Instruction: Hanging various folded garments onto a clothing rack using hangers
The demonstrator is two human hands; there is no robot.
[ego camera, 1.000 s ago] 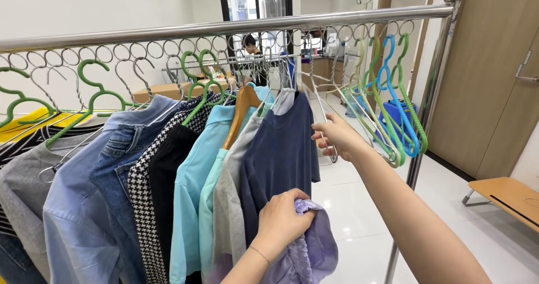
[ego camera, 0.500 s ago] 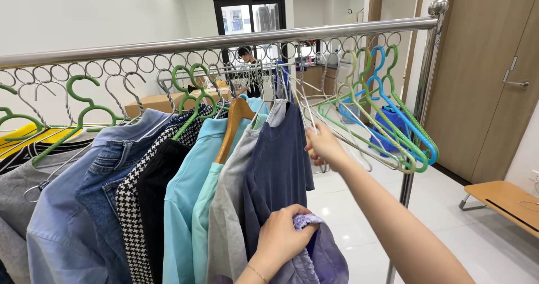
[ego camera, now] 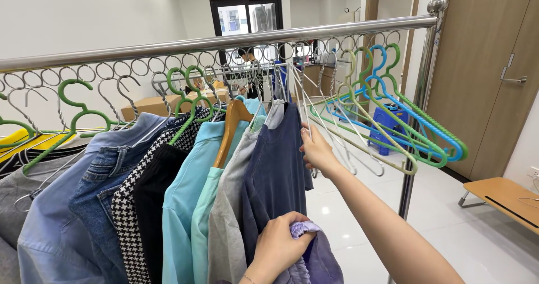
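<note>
I count two hands: my left hand (ego camera: 276, 244) and my right hand (ego camera: 316, 149). One rail (ego camera: 224, 41) spans the view. Hanging on it I count about nine garments: one yellow top (ego camera: 22, 140), one grey top (ego camera: 8, 205), one blue shirt (ego camera: 50, 228), one denim piece (ego camera: 95, 183), one houndstooth piece (ego camera: 126, 216), one black piece (ego camera: 149, 188), two turquoise shirts (ego camera: 182, 205), one navy tee (ego camera: 278, 172). One wooden hanger (ego camera: 231, 121). One blue hanger (ego camera: 415, 121).
</note>
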